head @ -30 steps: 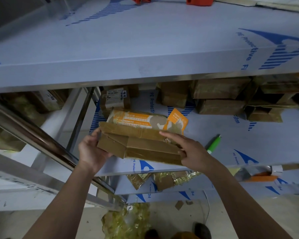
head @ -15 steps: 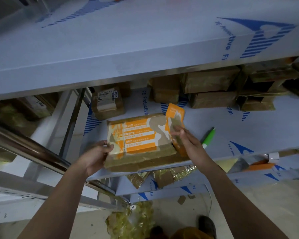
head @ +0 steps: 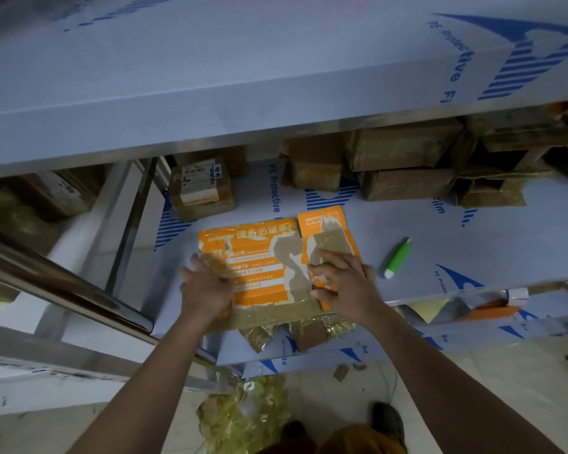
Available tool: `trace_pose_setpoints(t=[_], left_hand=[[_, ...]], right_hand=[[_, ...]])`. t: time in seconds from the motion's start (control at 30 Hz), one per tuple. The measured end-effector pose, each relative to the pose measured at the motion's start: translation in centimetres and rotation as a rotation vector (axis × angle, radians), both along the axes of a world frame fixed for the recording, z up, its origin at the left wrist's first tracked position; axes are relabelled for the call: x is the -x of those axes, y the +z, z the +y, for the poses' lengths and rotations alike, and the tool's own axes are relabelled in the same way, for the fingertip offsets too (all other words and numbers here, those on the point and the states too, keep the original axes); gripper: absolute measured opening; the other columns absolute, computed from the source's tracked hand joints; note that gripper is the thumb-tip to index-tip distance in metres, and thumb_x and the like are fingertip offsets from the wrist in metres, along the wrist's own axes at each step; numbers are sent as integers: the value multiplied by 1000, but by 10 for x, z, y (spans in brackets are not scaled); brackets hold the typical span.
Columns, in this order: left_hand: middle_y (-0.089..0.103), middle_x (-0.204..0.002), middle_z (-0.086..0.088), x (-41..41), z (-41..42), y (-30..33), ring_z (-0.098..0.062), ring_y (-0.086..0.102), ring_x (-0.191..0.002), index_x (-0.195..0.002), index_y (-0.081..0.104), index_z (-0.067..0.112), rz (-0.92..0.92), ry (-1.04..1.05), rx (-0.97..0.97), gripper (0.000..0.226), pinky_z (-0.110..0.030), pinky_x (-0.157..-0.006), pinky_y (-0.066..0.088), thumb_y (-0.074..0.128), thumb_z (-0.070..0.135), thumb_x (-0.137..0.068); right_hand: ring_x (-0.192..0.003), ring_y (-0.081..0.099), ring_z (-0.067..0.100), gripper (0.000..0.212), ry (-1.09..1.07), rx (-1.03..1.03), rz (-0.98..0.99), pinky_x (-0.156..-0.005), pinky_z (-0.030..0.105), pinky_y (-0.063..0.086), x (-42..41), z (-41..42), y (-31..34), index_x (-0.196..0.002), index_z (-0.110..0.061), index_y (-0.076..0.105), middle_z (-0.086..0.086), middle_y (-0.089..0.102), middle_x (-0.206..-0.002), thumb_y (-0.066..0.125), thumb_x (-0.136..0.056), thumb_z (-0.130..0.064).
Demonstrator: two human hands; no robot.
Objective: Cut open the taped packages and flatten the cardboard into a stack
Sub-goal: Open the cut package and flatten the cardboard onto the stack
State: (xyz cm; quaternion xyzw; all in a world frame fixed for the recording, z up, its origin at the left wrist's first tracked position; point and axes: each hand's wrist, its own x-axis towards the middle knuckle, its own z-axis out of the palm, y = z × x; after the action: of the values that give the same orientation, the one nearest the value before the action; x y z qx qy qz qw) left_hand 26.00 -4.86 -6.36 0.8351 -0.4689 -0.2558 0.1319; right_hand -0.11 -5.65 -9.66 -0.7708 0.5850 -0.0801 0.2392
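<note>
At centre frame we press the orange cardboard flat on the shelf, left hand and right hand with fingers spread, holding its folds down; green cutter lies nearby.

Both hands, left hand and right hand, press orange cardboard flat on shelf

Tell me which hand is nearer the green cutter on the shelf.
Right. The right hand presses the orange cardboard just left of the green cutter; the left hand presses the cardboard's far left edge.
</note>
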Motion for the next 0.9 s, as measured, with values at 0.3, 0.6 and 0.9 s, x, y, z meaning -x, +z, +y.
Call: trace_pose_setpoints(t=[0.3,0.6,0.9], left_hand=[[-41,-153,3,38,-4,-39,-34,-39,-139,-146,-21,52,-332,-510,-141,67,-58,-110,-24,3,76,-89],[-29,-160,1,34,-16,-49,-35,-30,-144,-148,-17,52,-442,-514,-28,65,-59,-115,-16,2,75,-90],[8,-157,5,26,-32,-37,-29,2,-144,-147,12,53,-361,-496,-26,59,-53,-112,7,21,72,-92]], right_hand=[[-150,-10,17,56,25,45,174,-117,47,-4,-4,-10,-7,-151,-48,15,-22,1,-162,26,-98,-63],[-149,-25,22,82,-38,72,264,-119,55,-10,-16,-16,-21,-153,-47,-4,-6,-19,-164,-9,-76,-76],[-146,3,32,51,-122,47,225,-117,64,-7,-38,-29,-1,-141,-33,31,3,17,-150,38,-96,-55]])
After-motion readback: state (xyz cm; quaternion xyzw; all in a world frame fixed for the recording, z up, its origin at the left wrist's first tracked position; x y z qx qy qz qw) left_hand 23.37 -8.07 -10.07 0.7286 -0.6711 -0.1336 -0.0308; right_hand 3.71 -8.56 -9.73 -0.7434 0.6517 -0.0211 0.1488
